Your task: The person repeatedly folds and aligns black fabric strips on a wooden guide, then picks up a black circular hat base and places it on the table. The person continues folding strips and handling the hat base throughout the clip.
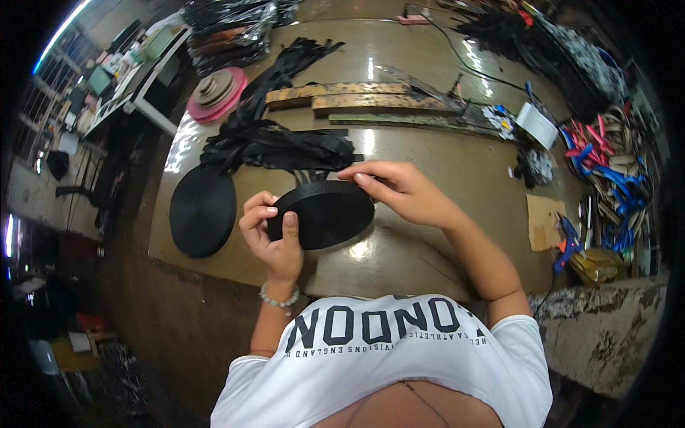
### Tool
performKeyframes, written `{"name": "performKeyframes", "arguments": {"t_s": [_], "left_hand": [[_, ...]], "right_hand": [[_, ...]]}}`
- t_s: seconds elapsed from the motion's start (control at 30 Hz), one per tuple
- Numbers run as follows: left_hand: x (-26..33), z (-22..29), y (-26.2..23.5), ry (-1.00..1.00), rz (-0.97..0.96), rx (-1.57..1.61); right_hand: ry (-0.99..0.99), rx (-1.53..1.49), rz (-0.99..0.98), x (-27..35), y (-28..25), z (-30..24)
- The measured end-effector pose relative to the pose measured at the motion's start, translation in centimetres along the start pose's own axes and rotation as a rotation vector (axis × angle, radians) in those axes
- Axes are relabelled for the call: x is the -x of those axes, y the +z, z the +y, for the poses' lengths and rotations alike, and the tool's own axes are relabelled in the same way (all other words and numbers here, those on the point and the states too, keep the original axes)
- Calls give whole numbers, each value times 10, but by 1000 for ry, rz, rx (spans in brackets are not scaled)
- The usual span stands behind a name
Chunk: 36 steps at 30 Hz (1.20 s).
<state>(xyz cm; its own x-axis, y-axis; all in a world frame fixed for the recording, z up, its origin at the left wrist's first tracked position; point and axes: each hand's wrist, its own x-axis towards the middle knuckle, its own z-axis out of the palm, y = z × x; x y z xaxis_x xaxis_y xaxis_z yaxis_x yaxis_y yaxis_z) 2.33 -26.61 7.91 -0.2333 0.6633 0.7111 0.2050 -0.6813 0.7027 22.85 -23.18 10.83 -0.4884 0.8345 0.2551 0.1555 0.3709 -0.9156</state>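
I see a cluttered workshop with a worn brown worktable (428,250) spread below me. Over its near edge, my left hand (275,239) grips a flat black roll of webbing (325,214), thumb pressed on its face, fingers curled behind the rim. My right hand (399,189) pinches the roll's top edge with closed fingertips. A second black roll (202,210) lies just left; cut black straps (278,146) are heaped behind.

table (428,171): worn brown, glossy glare | floor: dark | left: white bench (143,93), bright window strip (61,32)
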Motion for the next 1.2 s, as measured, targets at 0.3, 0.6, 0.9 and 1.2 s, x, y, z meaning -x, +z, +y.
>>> {"name": "performKeyframes", "arguments": {"t_s": [0.3,0.6,0.9,1.2], "left_hand": [[16,14,73,251,-743,56],[37,-9,68,316,-591,-26],[27,9,68,195,-575,-54],[2,46,74,73,-900,-405]], "right_hand": [[-66,319,277,84,-21,-41],[19,394,440,126,-38,-10],[15,459,294,113,-28,6],[-147,627,250,98,0,-4]]}}
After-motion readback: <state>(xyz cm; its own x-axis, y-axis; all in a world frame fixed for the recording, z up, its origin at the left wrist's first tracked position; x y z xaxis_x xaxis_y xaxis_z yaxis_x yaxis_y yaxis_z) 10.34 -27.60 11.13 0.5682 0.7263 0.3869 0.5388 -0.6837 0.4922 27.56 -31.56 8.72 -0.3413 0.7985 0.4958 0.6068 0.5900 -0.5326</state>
